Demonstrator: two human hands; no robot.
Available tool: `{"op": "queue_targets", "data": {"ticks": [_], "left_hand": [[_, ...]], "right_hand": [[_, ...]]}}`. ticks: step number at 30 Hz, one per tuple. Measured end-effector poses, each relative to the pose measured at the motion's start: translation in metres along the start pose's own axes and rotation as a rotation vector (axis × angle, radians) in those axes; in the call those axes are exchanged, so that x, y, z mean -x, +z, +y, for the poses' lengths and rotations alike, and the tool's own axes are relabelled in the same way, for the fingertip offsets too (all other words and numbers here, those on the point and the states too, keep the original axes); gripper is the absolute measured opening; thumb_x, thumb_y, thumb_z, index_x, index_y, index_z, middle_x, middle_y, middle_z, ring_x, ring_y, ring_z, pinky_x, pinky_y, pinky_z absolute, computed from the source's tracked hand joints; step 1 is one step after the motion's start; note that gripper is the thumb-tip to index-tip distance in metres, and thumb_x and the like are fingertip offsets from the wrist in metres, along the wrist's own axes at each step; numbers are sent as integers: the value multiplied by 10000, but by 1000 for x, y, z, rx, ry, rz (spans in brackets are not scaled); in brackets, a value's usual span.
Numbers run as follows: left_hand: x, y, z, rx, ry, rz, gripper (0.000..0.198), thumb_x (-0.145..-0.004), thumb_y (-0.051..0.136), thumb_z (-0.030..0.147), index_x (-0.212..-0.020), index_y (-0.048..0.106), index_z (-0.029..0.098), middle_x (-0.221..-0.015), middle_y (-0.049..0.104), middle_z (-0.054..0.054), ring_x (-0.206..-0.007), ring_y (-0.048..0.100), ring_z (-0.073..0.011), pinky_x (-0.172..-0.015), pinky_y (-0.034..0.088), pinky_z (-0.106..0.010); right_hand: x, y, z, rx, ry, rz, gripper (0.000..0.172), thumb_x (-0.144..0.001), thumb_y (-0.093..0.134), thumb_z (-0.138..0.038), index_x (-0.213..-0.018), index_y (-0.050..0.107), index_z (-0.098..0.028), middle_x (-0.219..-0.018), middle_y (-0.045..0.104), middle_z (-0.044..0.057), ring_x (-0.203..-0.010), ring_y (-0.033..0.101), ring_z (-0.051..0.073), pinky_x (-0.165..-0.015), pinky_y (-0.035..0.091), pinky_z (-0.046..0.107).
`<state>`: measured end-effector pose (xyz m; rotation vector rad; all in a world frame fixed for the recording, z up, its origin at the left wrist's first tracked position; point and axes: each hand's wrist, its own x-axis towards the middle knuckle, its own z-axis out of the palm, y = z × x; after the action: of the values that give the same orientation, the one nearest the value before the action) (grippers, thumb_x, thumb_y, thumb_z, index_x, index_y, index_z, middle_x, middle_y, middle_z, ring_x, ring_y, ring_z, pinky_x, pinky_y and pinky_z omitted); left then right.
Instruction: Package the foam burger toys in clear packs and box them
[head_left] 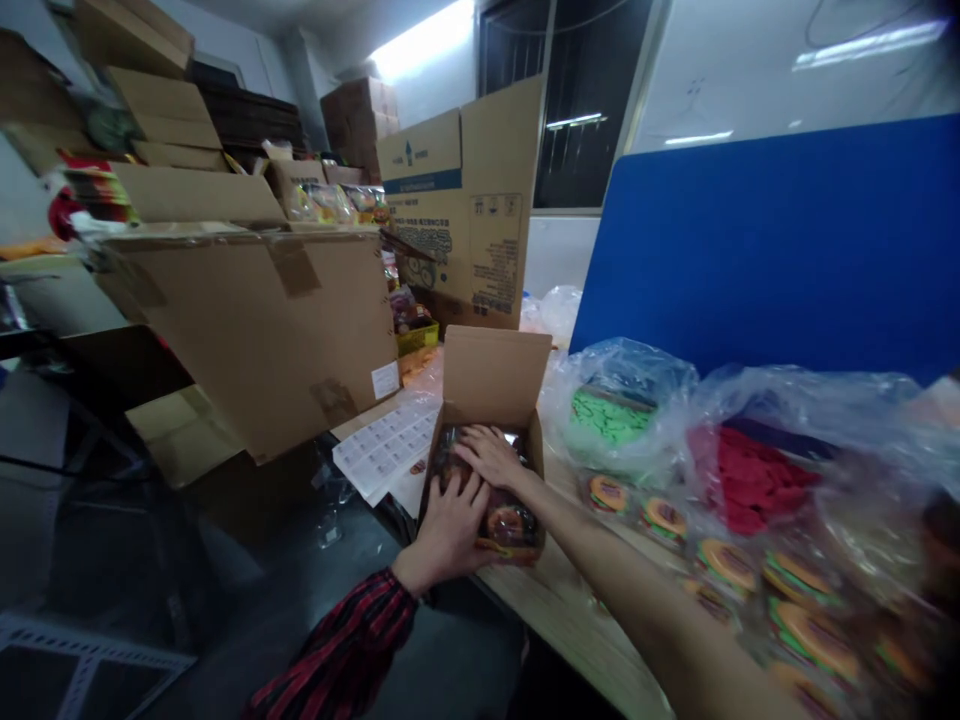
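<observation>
A small open cardboard box (491,380) stands on the wooden table (559,610), its lid flap upright. It is filled with clear-wrapped snack packets (510,522) with orange and dark prints. My left hand (448,530), in a red and black striped sleeve, lies on the packets at the box's near left corner, fingers spread. My right hand (491,455) rests flat on the packets in the middle of the box, palm down. Neither hand grips anything that I can see.
A sheet of white labels (386,450) lies left of the box. Large cardboard cartons (262,320) (465,200) stand behind. On the right, plastic bags hold green (607,415) and red (746,475) goods, loose burger-print packets (795,600) lie along the table, and a blue partition (772,240) backs it.
</observation>
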<state>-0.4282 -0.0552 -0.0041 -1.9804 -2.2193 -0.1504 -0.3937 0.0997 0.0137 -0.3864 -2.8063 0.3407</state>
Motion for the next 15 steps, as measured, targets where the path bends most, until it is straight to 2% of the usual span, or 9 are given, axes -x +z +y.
{"op": "queue_targets", "data": {"ticks": [3,5,8,10,12,15], "left_hand": [[1,0,-1,-16,16,14,921,-624,570,672,-1360,330,174,-1459,283,-148,-1246,296,-399,-979,226,-613],[2,-1,-1,-26,28,19,912,-629,584,652,-1359,332,167,-1475,253,-140,-1252,289,-398,-983,228,-603],[3,-1,-1,-29,40,26,904,-638,571,658,-1357,332,166,-1492,207,-135,-1260,283,-395,-981,238,-588],[3,-3,0,-22,36,35,898,-641,542,686,-1351,340,174,-1492,204,-139,-1259,289,-391,-976,242,-587],[2,-4,1,-11,27,38,888,-642,515,711,-1339,356,184,-1486,217,-143,-1251,302,-392,-971,242,-590],[1,-6,1,4,32,28,865,-644,498,722,-1313,385,185,-1481,228,-148,-1239,317,-394,-972,239,-589]], "right_hand": [[13,-12,-1,-42,10,4,476,-971,176,-361,-1166,577,-194,-1247,576,71,-1193,465,176,-992,336,365],[35,-21,0,-64,-5,2,466,-964,201,-386,-1240,514,-180,-1299,529,86,-1215,443,170,-1012,321,353],[81,-31,6,12,-114,-14,552,-898,368,-494,-1326,417,-149,-1397,405,145,-1312,309,247,-1070,208,468],[109,-32,12,112,-215,-45,649,-858,428,-533,-1364,357,-134,-1411,367,183,-1327,270,292,-1063,161,545],[125,-30,18,190,-271,-65,690,-848,446,-534,-1385,314,-123,-1395,376,211,-1305,306,312,-1045,170,578],[129,-22,23,254,-309,-34,639,-860,455,-491,-1365,353,-113,-1329,439,227,-1230,397,313,-1029,214,571]]}}
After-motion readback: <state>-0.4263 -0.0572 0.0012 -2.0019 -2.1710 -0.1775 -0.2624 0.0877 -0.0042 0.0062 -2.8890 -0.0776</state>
